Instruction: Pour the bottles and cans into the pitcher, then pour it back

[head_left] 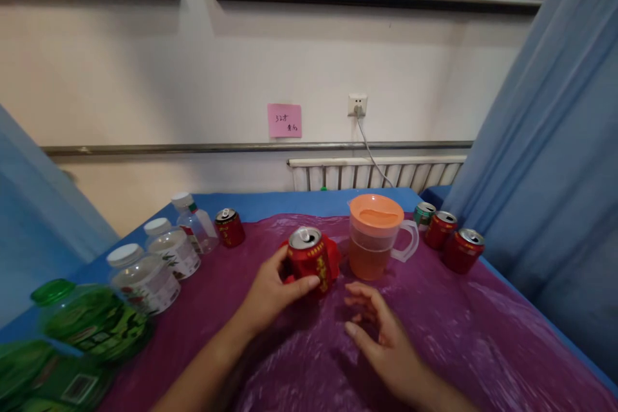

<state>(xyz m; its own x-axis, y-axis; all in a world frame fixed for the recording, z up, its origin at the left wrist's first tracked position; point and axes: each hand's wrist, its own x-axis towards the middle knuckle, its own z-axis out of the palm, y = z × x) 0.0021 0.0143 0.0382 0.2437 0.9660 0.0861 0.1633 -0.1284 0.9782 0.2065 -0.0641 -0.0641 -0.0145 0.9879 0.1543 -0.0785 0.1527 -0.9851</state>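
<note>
My left hand (282,286) is wrapped round a red drink can (309,261) with gold lettering, its silver top facing up. Behind that can shows part of a bright red thing (334,256) whose kind I cannot make out. To the right, my right hand (379,335) has its fingers apart and curved, with nothing in it. Just beyond it stands a clear pitcher (371,257) with an orange lid and handle, partly filled with amber liquid.
A purple plastic sheet (434,335) covers the blue table. On the left stand green bottles (91,318), clear jars (147,280) with white caps, a clear bottle (197,225) and a red can (230,228). Red cans (462,252) and a green can (423,214) stand at right, near a curtain (541,141).
</note>
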